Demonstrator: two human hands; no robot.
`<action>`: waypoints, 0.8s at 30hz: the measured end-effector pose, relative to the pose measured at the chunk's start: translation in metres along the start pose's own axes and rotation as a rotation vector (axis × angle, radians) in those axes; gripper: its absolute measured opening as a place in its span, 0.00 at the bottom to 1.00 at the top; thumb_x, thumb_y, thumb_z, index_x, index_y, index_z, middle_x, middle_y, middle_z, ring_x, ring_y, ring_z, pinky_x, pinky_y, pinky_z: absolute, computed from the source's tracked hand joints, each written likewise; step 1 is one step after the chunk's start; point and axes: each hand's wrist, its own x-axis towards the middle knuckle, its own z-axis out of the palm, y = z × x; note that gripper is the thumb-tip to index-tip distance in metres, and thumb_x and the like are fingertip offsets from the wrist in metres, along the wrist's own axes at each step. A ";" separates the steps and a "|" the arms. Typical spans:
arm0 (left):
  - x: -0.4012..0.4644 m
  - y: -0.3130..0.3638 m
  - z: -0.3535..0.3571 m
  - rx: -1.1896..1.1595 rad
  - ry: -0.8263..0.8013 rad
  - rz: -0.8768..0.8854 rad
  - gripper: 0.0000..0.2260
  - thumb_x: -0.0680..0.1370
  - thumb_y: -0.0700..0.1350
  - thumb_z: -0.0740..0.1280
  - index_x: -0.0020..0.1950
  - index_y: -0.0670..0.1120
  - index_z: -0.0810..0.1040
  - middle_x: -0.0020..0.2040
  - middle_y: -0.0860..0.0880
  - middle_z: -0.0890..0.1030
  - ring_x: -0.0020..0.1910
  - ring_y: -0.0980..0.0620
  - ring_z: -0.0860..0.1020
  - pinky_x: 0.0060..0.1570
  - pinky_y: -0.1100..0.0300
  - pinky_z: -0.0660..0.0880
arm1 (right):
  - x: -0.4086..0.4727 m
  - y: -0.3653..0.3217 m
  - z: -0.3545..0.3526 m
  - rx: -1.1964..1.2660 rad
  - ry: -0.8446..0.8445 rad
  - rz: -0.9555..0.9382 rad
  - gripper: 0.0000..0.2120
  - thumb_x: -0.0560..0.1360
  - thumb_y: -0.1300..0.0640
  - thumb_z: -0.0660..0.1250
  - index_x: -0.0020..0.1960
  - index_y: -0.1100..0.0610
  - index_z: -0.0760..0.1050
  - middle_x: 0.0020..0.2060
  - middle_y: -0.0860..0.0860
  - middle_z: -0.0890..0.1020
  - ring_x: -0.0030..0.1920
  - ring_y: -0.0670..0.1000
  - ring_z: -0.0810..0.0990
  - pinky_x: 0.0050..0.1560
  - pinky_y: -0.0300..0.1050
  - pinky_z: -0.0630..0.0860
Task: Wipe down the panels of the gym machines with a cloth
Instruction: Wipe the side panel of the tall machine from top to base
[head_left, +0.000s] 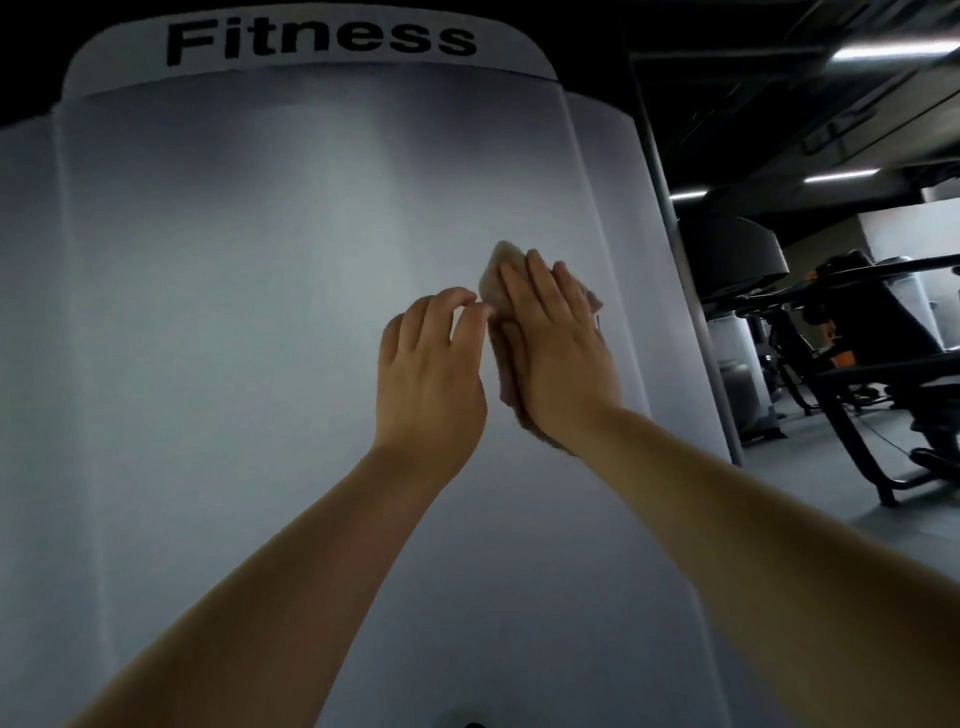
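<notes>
Item: panel (234, 312) of a gym machine, pale, upright, filling your view.

Cloth (493, 275): pressed flat against the panel, toward its right edge, about mid-height.

Right hand (558, 343): fingers straight and together, palm holding the cloth to the surface.

Left hand (428, 374): fingers loosely curled, tips at the cloth's left edge; whether they pinch it, you cannot tell.

Risks, as judged: the cloth sits bunched under your palm, so it may slip free or leave streaks and unwiped strips; the panel's upper part and left side look easy to miss.

Lettering: "Fitness" (322, 39), black, on the band along the panel's top edge.

Beyond the right edge: dark gym equipment (857, 332).
</notes>
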 end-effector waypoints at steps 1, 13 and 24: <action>0.002 0.001 0.001 0.015 -0.003 0.005 0.23 0.68 0.36 0.47 0.56 0.42 0.76 0.57 0.44 0.78 0.57 0.45 0.74 0.57 0.52 0.70 | 0.002 0.001 0.002 -0.003 0.025 -0.014 0.27 0.80 0.45 0.45 0.76 0.52 0.41 0.77 0.51 0.47 0.76 0.54 0.43 0.74 0.47 0.41; -0.005 0.006 0.015 0.199 -0.112 0.117 0.18 0.75 0.44 0.52 0.59 0.41 0.74 0.63 0.41 0.75 0.64 0.40 0.72 0.64 0.43 0.66 | -0.087 0.042 0.030 -0.047 0.023 0.092 0.28 0.80 0.41 0.33 0.75 0.54 0.36 0.75 0.51 0.47 0.75 0.55 0.48 0.72 0.54 0.48; -0.007 0.008 0.016 0.235 -0.100 0.123 0.18 0.75 0.45 0.53 0.60 0.40 0.73 0.63 0.41 0.75 0.64 0.39 0.71 0.64 0.41 0.65 | -0.087 0.057 0.018 0.098 -0.051 0.157 0.32 0.75 0.37 0.34 0.75 0.49 0.32 0.75 0.44 0.38 0.75 0.46 0.38 0.75 0.45 0.41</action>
